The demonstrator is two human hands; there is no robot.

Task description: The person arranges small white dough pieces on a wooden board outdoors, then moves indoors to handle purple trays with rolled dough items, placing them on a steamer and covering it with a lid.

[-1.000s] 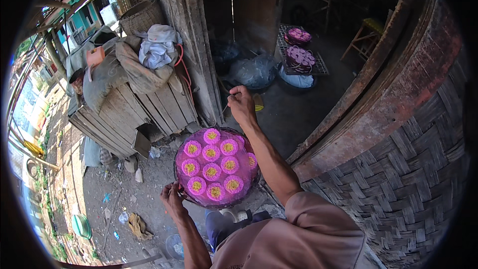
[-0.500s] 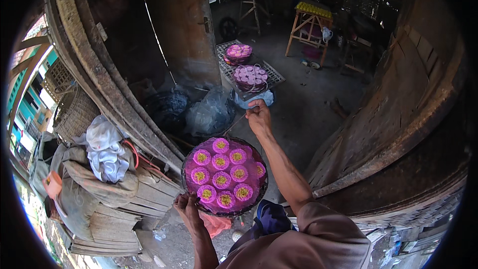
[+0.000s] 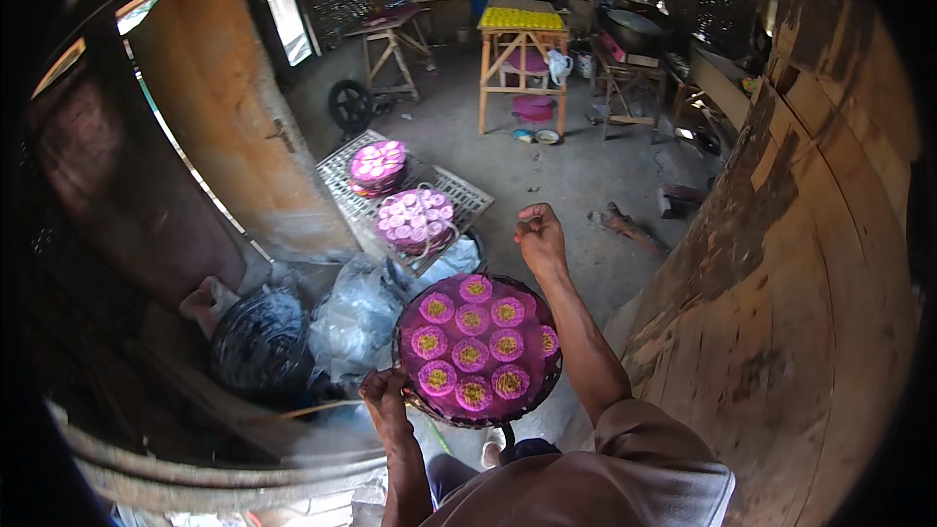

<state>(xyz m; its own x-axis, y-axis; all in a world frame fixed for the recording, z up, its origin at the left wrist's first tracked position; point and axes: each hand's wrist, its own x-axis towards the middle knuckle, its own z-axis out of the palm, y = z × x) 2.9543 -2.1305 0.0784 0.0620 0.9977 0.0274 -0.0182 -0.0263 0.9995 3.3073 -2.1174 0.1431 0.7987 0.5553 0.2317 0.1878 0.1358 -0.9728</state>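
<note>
In front of my body is a round dark tray [image 3: 402, 342] lined with a bright pink sheet [image 3: 444, 295]. On it lie several round pink pieces [image 3: 470, 354] with yellow-green strands in their middles. My left hand [image 3: 385, 392] is closed on the tray's near left rim. Beyond the tray's far right edge, my right hand [image 3: 540, 231] is raised with its fingers curled in. What those fingers hold, if anything, is too small to make out now.
Ahead, two loaded pink stacks [image 3: 415, 218] [image 3: 378, 166] rest on a slatted rack [image 3: 459, 193]. Clear plastic bags [image 3: 351, 317] and a dark tub [image 3: 259, 342] lie left. A wooden table [image 3: 522, 29] bears yellow pieces. A wooden panel [image 3: 752, 332] bounds the right.
I have moved forward through the doorway, and more of the room shows. The tray has come along with me. A thin cord from my right hand to the tray showed earlier; it is not distinct now.
</note>
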